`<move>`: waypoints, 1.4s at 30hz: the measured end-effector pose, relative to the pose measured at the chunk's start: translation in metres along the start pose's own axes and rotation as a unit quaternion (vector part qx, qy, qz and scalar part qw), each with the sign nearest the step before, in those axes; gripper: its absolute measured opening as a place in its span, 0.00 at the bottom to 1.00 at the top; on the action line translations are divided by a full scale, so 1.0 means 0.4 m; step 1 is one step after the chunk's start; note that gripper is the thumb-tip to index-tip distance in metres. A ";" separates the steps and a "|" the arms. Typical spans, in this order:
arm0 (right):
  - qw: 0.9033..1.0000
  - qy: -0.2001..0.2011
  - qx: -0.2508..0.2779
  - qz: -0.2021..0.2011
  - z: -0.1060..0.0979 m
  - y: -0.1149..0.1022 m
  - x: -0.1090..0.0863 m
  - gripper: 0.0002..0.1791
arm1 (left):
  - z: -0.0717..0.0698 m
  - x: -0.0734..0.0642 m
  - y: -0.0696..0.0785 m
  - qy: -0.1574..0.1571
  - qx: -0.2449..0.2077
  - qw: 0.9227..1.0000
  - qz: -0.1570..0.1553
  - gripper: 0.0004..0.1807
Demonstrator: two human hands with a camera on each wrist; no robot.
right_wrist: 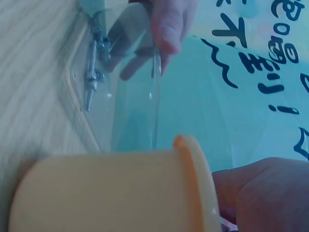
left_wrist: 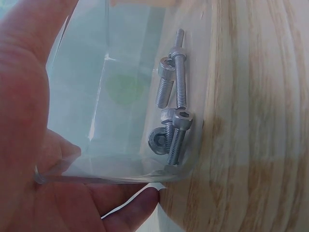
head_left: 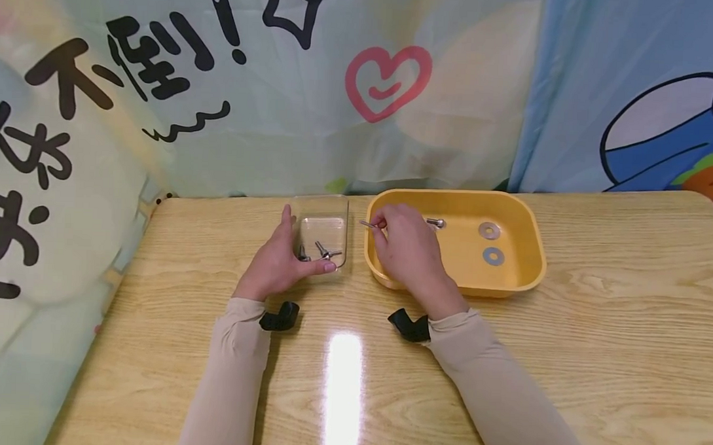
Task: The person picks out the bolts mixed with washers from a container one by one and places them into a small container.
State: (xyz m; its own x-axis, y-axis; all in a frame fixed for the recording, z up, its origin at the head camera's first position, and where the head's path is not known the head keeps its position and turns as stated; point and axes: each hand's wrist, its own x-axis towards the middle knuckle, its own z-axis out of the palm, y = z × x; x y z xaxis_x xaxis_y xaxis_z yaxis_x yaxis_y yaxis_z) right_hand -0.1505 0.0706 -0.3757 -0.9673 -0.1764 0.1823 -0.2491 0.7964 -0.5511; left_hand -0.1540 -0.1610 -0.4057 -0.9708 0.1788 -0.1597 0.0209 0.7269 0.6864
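My left hand (head_left: pixel 277 264) grips a clear plastic box (head_left: pixel 322 226), its thumb over the near wall and the fingers around the left side. Several silver socket-head screws (left_wrist: pixel 180 79) lie in that box, heaped in one corner. Over the left rim of a yellow tray (head_left: pixel 453 292), my right hand (head_left: pixel 410 245) pinches a thin silver screw (head_left: pixel 365 223) between thumb and fingertips; its end points left toward the box. In the right wrist view the tray's wall (right_wrist: pixel 106 193) hides the fingertips and the screw.
Inside the tray are another socket-head screw (head_left: pixel 436 223) and two flat washers, an upper washer (head_left: pixel 489 230) and a lower washer (head_left: pixel 493 256). The wooden table (head_left: pixel 613 310) meets a printed cloth (head_left: pixel 454 121) at its back edge.
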 end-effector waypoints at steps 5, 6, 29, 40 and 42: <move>1.000 0.001 0.006 -0.019 0.014 -0.014 -0.004 0.05 | -0.001 0.003 0.002 0.000 0.002 1.000 0.002 0.76; 1.000 0.001 0.008 -0.022 0.016 -0.016 -0.005 0.05 | 0.000 0.003 0.002 0.000 0.002 1.000 0.001 0.76; 0.993 0.016 0.040 -0.112 0.059 -0.025 -0.011 0.04 | 0.003 0.008 0.012 -0.002 0.006 1.000 -0.001 0.75; 0.993 -0.015 0.021 -0.118 0.073 -0.034 -0.006 0.05 | 0.002 0.004 0.006 0.000 0.013 1.000 -0.005 0.75; 0.993 -0.017 0.017 -0.120 0.073 -0.035 -0.005 0.05 | 0.001 0.003 0.006 -0.001 0.015 1.000 -0.004 0.75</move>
State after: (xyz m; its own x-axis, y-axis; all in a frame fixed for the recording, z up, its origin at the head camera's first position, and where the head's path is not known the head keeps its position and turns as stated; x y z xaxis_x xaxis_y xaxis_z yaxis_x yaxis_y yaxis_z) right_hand -0.1466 0.0429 -0.3923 -0.8809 -0.3784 0.2842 -0.4732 0.7098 -0.5217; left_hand -0.1549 -0.1586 -0.4045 -0.9706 0.1744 -0.1658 0.0210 0.7475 0.6639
